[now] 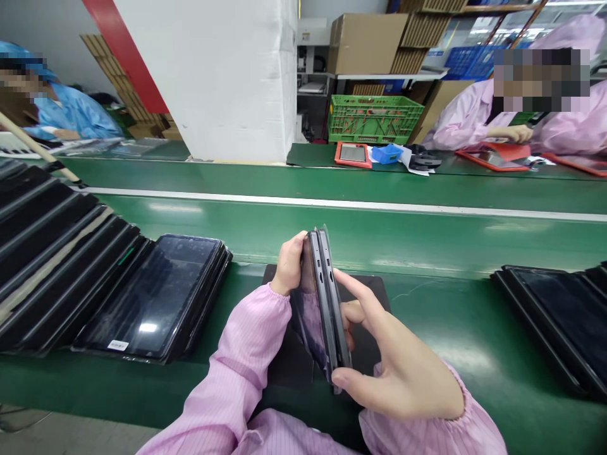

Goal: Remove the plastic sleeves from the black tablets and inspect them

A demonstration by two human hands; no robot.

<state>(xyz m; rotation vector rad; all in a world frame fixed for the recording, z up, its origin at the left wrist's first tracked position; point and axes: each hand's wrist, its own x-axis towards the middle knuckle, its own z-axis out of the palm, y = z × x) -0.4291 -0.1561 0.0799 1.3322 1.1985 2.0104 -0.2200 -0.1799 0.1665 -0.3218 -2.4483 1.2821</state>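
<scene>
Both my hands hold a grey tablet (327, 303) on edge above a black mat (370, 291) on the green bench. Its dark screen faces left and mirrors my pink sleeve. My left hand (289, 265) grips the far top edge with curled fingers. The near edge and back are clasped by my right hand (393, 360), thumb at the bottom corner, index finger along the back. A second thin layer stands slightly apart on the tablet's right side; whether it is a cover or film I cannot tell.
A fanned row of dark tablets (152, 297) lies at the left, more tablets (564, 322) at the right. Behind runs a green conveyor (379, 234). Across it sit a person in blue (71, 114) and a person in pink (474, 114), with red trays (353, 153) and a green crate (374, 118).
</scene>
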